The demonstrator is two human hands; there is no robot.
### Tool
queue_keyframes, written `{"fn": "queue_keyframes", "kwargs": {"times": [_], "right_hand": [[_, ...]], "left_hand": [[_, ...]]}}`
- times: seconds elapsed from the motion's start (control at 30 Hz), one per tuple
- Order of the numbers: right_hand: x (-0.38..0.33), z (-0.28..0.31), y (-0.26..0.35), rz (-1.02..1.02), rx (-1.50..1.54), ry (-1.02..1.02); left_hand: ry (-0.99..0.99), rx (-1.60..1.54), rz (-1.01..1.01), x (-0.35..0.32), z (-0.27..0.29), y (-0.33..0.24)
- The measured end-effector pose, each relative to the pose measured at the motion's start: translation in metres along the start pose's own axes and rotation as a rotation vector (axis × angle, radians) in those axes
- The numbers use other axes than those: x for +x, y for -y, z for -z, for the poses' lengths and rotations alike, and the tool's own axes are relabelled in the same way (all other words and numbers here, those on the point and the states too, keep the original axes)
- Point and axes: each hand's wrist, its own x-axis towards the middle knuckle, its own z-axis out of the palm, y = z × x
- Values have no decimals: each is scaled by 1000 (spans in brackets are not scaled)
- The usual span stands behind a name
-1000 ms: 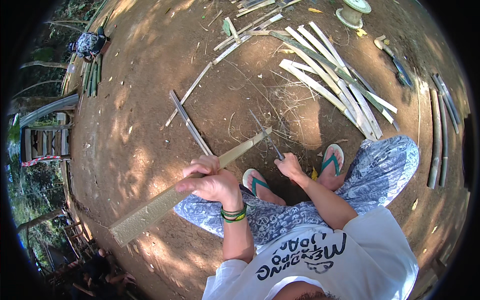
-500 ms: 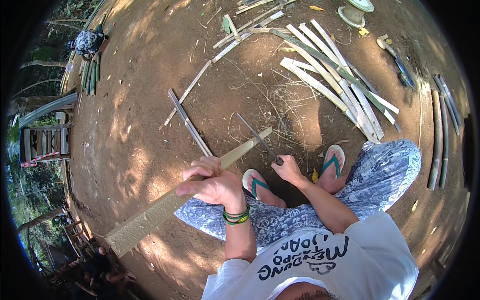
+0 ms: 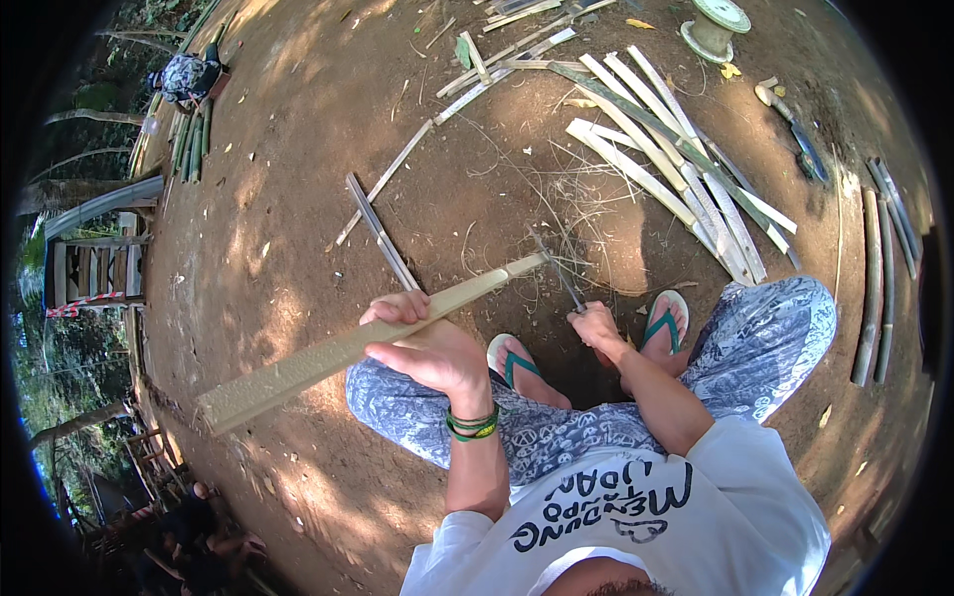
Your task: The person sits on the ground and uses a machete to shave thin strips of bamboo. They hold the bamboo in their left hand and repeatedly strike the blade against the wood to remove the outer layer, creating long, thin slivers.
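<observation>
My left hand [image 3: 425, 345] is closed around a long, pale split bamboo strip [image 3: 288, 371], its fingers curled over the far edge and its thumb stretched along the near side. The strip's wide end points left and its narrow end reaches over the ground in front of my feet. In my right hand [image 3: 596, 327], closed about the handle, is a knife with a thin dark blade [image 3: 570, 282]. The blade points away from me, close beside the strip's narrow end; whether they touch I cannot tell. The handle is mostly hidden by my fingers.
A pile of split bamboo strips [image 3: 686, 164] lies ahead right, a sheathed blade [image 3: 795, 129] beyond it. Thin shavings [image 3: 566, 214] litter the soil. Bamboo poles [image 3: 867, 288] lie right. A dark-and-pale strip [image 3: 383, 233] lies ahead left. A person [image 3: 184, 79] crouches far left.
The bamboo strip's wide end has swung away from me, so the strip lies flatter across the view. My right hand has moved slightly right, and the knife blade now points more straight ahead.
</observation>
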Motion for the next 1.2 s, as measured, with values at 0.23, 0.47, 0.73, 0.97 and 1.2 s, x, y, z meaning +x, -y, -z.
{"fn": "queue_keyframes", "kwargs": {"times": [0.23, 0.47, 0.73, 0.97, 1.2], "right_hand": [[-83, -14, 73, 473, 133, -84], [-104, 0, 102, 510, 242, -45], [-40, 31, 46, 339, -127, 13], [-31, 37, 42, 391, -214, 17], [-30, 28, 41, 537, -156, 43]], "left_hand": [[105, 11, -5, -5, -1, 8], [65, 257, -180, -7, -30, 13], [268, 79, -64, 11, -1, 18], [394, 7, 15, 14, 4, 16], [363, 9, -12, 8, 1, 18]]}}
